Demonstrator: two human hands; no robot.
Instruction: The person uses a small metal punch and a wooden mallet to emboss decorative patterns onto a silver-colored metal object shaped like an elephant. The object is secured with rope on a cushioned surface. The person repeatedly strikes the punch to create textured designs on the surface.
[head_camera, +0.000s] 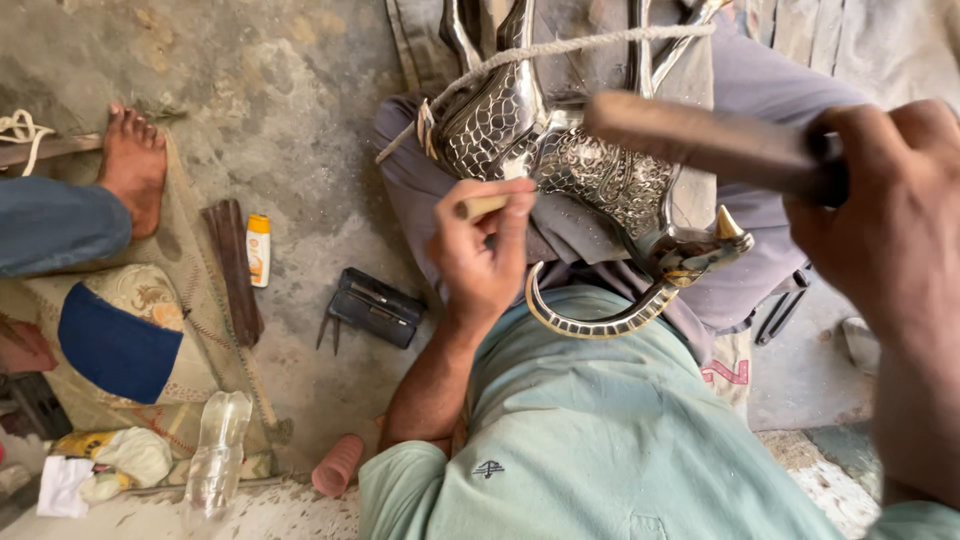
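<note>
Two hands busy: left hand pinches a small punch against the embossed metal figure lying on the lap; right hand is clenched round a wooden mallet. Figure looks heavy, rigid, slick; best held by its curved band.

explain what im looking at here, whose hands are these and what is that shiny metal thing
This is one picture from a camera worn on a person's head, looking down at their own lap and hands. The left hand pinches a small rod-like tool against an engraved silver-coloured metal figure lying across the lap, with a rope running over it. The right hand, close to the camera and blurred, grips a wooden handle raised above the figure. On the concrete floor to the left lie a dark case, a small yellow tube and a clear plastic bottle. The bare foot belongs to another person sitting nearby.
</note>
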